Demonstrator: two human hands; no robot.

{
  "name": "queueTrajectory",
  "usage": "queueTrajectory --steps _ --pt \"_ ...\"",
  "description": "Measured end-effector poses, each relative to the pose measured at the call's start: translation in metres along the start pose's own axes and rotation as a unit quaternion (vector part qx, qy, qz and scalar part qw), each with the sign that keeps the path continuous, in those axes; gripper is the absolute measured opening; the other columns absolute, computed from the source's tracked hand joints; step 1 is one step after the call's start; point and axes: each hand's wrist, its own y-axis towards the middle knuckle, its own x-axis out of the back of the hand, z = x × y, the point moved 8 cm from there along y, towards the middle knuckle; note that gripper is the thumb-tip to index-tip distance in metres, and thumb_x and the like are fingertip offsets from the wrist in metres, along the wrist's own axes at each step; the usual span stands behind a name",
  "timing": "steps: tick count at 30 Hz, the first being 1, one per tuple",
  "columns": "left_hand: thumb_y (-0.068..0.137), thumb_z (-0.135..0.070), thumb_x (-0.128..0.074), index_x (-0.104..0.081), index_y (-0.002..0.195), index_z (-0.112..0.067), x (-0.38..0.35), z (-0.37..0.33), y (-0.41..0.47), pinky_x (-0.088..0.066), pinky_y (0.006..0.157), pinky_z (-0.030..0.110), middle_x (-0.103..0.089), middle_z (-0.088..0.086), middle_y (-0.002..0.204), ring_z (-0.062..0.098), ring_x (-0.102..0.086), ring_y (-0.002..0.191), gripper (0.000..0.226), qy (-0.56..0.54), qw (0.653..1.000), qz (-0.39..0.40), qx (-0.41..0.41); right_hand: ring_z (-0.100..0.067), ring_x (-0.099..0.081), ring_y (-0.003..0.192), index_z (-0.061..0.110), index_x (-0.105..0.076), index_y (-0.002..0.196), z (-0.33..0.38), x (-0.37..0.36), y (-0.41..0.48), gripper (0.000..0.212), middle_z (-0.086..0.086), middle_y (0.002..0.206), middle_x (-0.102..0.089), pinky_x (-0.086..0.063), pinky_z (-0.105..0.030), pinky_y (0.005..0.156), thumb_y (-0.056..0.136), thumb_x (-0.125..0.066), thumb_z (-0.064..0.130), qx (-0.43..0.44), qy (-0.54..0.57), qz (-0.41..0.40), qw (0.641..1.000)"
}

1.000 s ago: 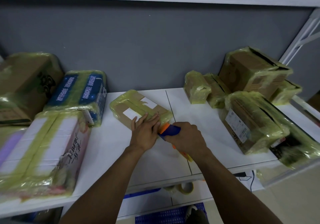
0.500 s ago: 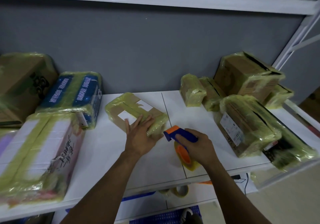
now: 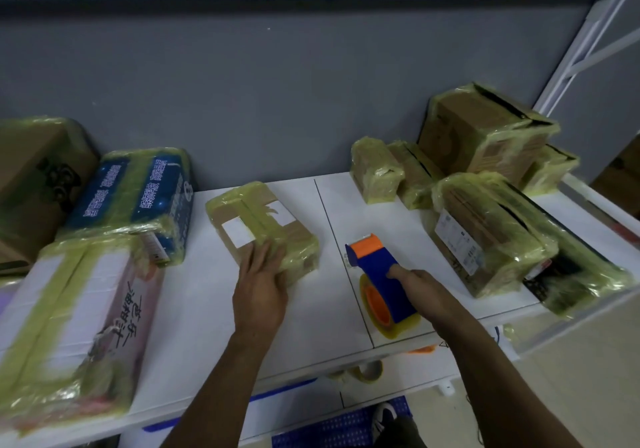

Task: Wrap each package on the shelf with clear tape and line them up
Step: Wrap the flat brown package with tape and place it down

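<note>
left hand (image 3: 259,291) flat, fingers straight, pressing centre package (image 3: 263,219) mid-shelf | right hand (image 3: 422,288) gripping tape dispenser (image 3: 377,267), set on shelf (image 3: 194,309) beside it | visible packages taped; lining up apparently left

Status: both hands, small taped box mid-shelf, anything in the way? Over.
Left hand flat on small brown cardboard package wrapped in yellowish tape. Right hand grips blue-and-orange tape dispenser, apart from the package. Other wrapped packages both sides, none touching it.

Tape-wrapped brown package (image 3: 258,213) lies flat near blue tape dispenser (image 3: 378,265).
</note>
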Motion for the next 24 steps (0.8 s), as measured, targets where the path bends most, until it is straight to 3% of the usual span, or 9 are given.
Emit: queueTrajectory --steps 4,6,9,11,14,16,18,20,24 --pt "0.096 -0.006 -0.063 -0.053 0.146 -0.029 -0.005 0.007 0.009 -0.032 0.117 0.037 -0.035 -0.009 0.160 0.018 -0.018 0.154 0.056 -0.036 0.999 0.009 -0.036 -0.026 -0.073 0.089 0.011 -0.068 0.102 0.001 -0.007 -0.001 0.032 -0.010 0.095 -0.077 -0.049 -0.033 0.074 0.098 -0.053 0.039 0.018 0.002 0.015 1.000" --pt "0.096 -0.005 -0.060 -0.048 0.148 -0.034 -0.005 0.008 0.018 -0.031 0.121 0.042 -0.031 -0.012 0.162 0.016 -0.011 0.155 0.061 -0.020 0.998 0.041 -0.037 -0.024 -0.074 0.082 0.011 -0.070 0.097 0.005 -0.014 -0.002 0.035 -0.006 0.086 -0.078 -0.050 -0.032 0.072 0.099 -0.058 0.044 0.040 0.002 0.020 0.999" --pt "0.095 -0.014 -0.065 -0.035 0.153 -0.042 -0.009 0.012 0.029 -0.003 0.123 0.057 -0.015 -0.018 0.166 0.015 0.004 0.156 0.071 0.035 0.990 0.130 -0.027 -0.009 -0.067 0.060 0.017 -0.066 0.079 0.022 -0.023 -0.007 0.040 0.005 0.065 -0.071 -0.046 -0.018 0.056 0.096 -0.063 0.053 0.095 -0.008 0.029 0.995" --pt "0.094 -0.027 -0.068 -0.038 0.149 -0.045 -0.006 0.012 0.032 0.006 0.120 0.055 -0.015 -0.026 0.159 0.008 0.005 0.155 0.066 0.029 0.988 0.150 -0.013 -0.004 -0.065 0.058 0.020 -0.067 0.080 0.035 -0.030 -0.007 0.035 0.008 0.066 -0.071 -0.045 -0.013 0.053 0.097 -0.064 0.050 0.120 -0.003 0.053 0.991" --pt "0.095 -0.028 -0.069 -0.062 0.124 -0.047 0.020 0.002 0.032 -0.023 0.116 0.029 -0.041 -0.032 0.142 -0.005 -0.032 0.140 0.035 -0.166 0.985 0.044 0.015 -0.007 -0.068 0.065 0.018 -0.068 0.086 0.057 -0.036 -0.009 0.034 0.006 0.074 -0.073 -0.047 -0.016 0.059 0.096 -0.066 0.050 0.156 -0.012 0.087 0.984" --pt "0.097 -0.033 -0.068 -0.072 0.106 -0.044 0.032 -0.002 0.029 -0.047 0.098 0.020 -0.066 -0.028 0.121 -0.006 -0.059 0.116 0.016 -0.320 0.945 0.010 0.066 -0.015 -0.066 0.069 0.012 -0.064 0.088 0.071 -0.038 -0.009 0.042 -0.001 0.077 -0.071 -0.046 -0.026 0.067 0.092 -0.070 0.054 0.188 -0.041 0.093 0.977" --pt "0.098 -0.044 -0.062 -0.077 0.102 -0.041 0.038 -0.008 0.026 -0.050 0.084 0.023 -0.074 -0.020 0.106 -0.002 -0.068 0.101 0.016 -0.415 0.901 0.045 0.117 -0.022 -0.065 0.072 0.008 -0.061 0.090 0.083 -0.042 -0.010 0.045 -0.010 0.081 -0.068 -0.044 -0.032 0.071 0.091 -0.071 0.052 0.217 -0.072 0.103 0.968" --pt "0.099 -0.051 -0.058 -0.077 0.103 -0.043 0.045 -0.013 0.022 -0.051 0.084 0.027 -0.076 -0.014 0.105 0.004 -0.071 0.099 0.022 -0.464 0.872 0.081 0.137 -0.029 -0.068 0.079 0.006 -0.063 0.097 0.094 -0.048 -0.011 0.045 -0.010 0.086 -0.070 -0.047 -0.034 0.073 0.092 -0.071 0.050 0.238 -0.093 0.119 0.960" --pt "0.095 -0.044 -0.067 -0.080 0.101 -0.035 0.062 -0.007 0.016 -0.055 0.082 0.026 -0.077 -0.005 0.103 0.013 -0.071 0.099 0.017 -0.481 0.860 0.091 0.140 -0.033 -0.069 0.087 0.009 -0.065 0.100 0.108 -0.062 -0.016 0.050 -0.009 0.091 -0.072 -0.050 -0.039 0.078 0.084 -0.076 0.055 0.265 -0.098 0.154 0.947"
